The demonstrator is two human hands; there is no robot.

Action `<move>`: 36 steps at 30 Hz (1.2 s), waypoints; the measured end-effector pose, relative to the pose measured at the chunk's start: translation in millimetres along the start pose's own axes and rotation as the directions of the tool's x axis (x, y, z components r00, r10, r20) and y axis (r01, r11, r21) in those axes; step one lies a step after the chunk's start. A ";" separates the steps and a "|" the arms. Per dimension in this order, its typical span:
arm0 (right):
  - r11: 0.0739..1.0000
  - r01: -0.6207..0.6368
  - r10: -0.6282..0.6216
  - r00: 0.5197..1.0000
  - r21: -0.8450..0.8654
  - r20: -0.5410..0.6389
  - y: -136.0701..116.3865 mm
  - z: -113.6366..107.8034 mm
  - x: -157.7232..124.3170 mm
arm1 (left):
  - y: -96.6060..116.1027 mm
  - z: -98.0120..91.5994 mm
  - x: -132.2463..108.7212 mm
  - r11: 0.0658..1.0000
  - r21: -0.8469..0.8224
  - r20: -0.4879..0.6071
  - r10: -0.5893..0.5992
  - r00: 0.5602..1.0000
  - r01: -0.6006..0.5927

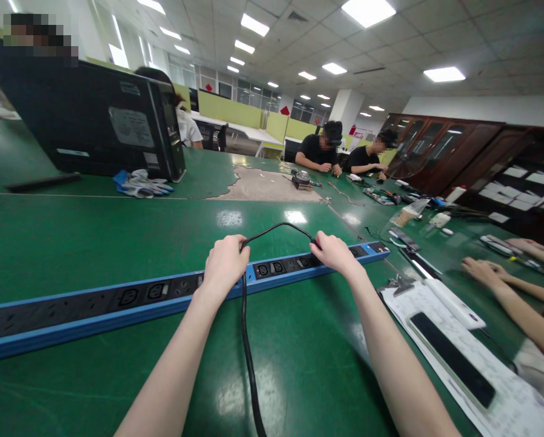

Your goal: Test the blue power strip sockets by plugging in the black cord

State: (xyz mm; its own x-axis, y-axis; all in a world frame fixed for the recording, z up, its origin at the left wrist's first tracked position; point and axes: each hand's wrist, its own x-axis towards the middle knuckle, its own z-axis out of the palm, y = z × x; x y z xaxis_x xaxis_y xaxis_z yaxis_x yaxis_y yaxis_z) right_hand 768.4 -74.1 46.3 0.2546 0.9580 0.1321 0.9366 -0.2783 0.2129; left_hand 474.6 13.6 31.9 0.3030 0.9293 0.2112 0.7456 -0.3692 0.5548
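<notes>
Centrally, black cable arches between hands — left hand fisted round it, right hand likewise

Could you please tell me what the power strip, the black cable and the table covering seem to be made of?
Power strip: blue casing probably painted metal, judging by its straight, shiny edges; black socket face looks like matt plastic. Cable: likely rubber or PVC sheath, bending in a smooth loop. Table covering: green rubbery or vinyl mat, glossy enough to mirror the ceiling lights.
</notes>
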 end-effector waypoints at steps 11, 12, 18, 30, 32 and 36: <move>1.000 -0.023 0.023 1.000 0.001 -0.003 -8.2 5.0 -4.2 | 5.2 4.2 -10.2 0.984 0.175 0.089 -0.001 0.996 -0.015; 1.000 -0.022 0.022 1.000 0.001 -0.008 -8.9 5.4 -4.9 | 8.5 6.4 -13.3 0.979 0.200 0.077 0.022 0.997 -0.037; 0.973 -0.019 -0.012 0.991 0.228 0.135 0.3 -2.2 -14.2 | 43.5 23.3 -36.0 0.923 0.146 -0.073 0.368 0.927 -0.355; 0.982 0.175 -0.191 0.898 0.076 0.397 25.5 -26.9 15.4 | 65.2 63.4 -51.6 0.872 0.082 0.056 0.479 0.876 -0.482; 0.975 0.200 -0.224 0.875 0.101 0.429 25.2 -23.2 22.1 | 66.5 63.7 -49.6 0.870 0.084 0.066 0.481 0.874 -0.485; 0.967 0.230 -0.256 0.888 0.112 0.382 29.2 -15.7 22.7 | 69.7 64.4 -46.3 0.870 0.083 0.072 0.480 0.874 -0.485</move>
State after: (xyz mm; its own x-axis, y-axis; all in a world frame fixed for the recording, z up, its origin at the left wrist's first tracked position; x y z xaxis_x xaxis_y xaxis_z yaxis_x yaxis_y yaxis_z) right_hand 797.8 -61.5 70.7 0.0787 0.9486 -0.3066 0.9909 -0.0408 0.1282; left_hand 550.8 -55.8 9.0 0.6659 0.6341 0.3930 0.5512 -0.7732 0.3135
